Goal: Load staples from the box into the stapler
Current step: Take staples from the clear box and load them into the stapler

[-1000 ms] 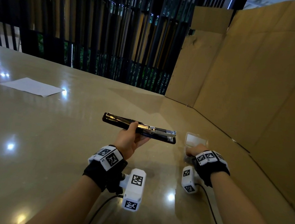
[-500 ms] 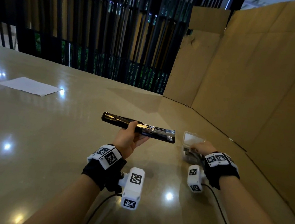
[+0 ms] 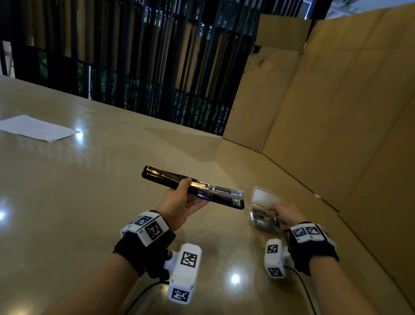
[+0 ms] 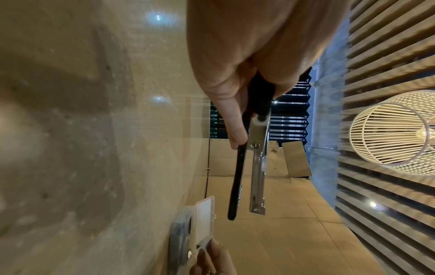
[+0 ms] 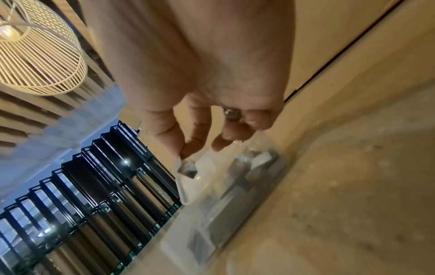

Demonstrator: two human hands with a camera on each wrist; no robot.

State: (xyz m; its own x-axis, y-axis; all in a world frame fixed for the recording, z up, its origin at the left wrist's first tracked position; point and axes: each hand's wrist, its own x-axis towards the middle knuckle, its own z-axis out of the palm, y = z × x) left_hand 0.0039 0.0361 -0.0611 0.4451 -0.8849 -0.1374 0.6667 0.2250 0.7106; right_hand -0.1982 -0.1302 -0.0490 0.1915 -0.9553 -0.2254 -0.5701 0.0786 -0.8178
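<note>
The left hand (image 3: 181,206) grips the opened stapler (image 3: 193,190) above the table (image 3: 72,195). Near the table's right edge, the right hand (image 3: 284,213) pinches a strip of staples (image 5: 187,170) over the clear box (image 3: 263,208).

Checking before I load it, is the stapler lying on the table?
No, the left hand grips the stapler and holds it up off the table.

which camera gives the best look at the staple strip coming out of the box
The right wrist view: the right hand's fingers pinch the staple strip above the clear box. The head view shows it small; the left wrist view catches only its edge.
</note>
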